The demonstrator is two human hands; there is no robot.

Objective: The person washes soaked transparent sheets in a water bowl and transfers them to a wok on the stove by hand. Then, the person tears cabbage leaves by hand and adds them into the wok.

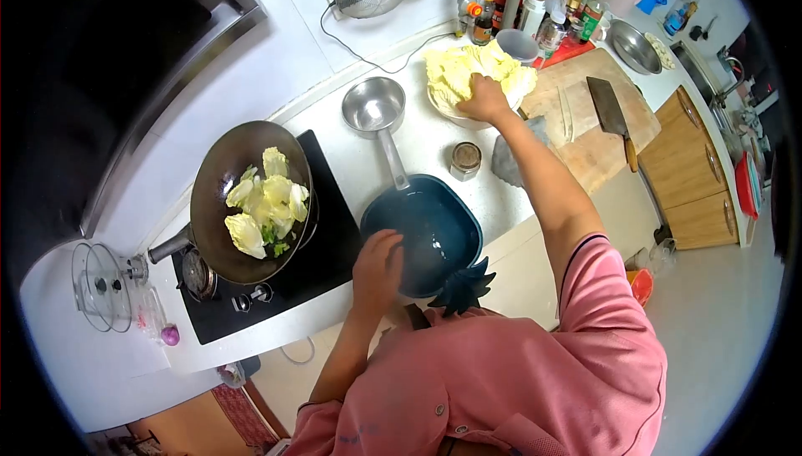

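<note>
The black hob lies to the left of the teal basin, my landmark here. On it sits the dark wok, holding pale cabbage leaves and a little green. The wooden board is up to the right of the basin, with a cleaver lying on it. Beyond the basin, towards the wall, stands a pale bowl heaped with more leaves. The person's right hand is down on that heap, fingers bent into it; I can't tell whether they grip a leaf. The left hand is at the basin's left edge, fingers loosely curled, though I can't see whether it touches. A metal saucepan rests beyond the basin, its handle reaching over the rim. A small jar stands nearby.
</note>
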